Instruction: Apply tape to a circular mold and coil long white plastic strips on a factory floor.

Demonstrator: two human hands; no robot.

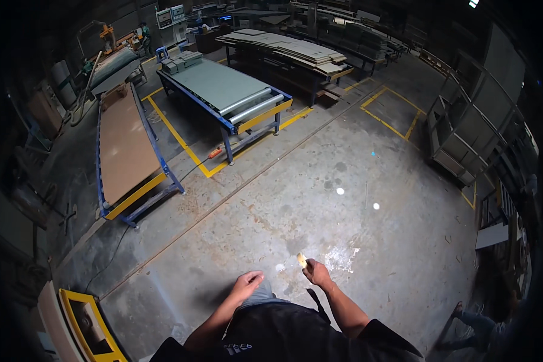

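Above the concrete floor (320, 223), the left hand (247, 285) is loosely bent, its closure unclear, while the right hand (317, 273) grips the near end of a small pale-yellow piece (301, 259), probably light and stiff, best held there.

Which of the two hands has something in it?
The right hand: it grips a small pale-yellow object, too small to identify. The left hand, loosely curled, shows nothing in it.

Single head-worn fisheye; faces down and ahead over workshop floor (271, 199).
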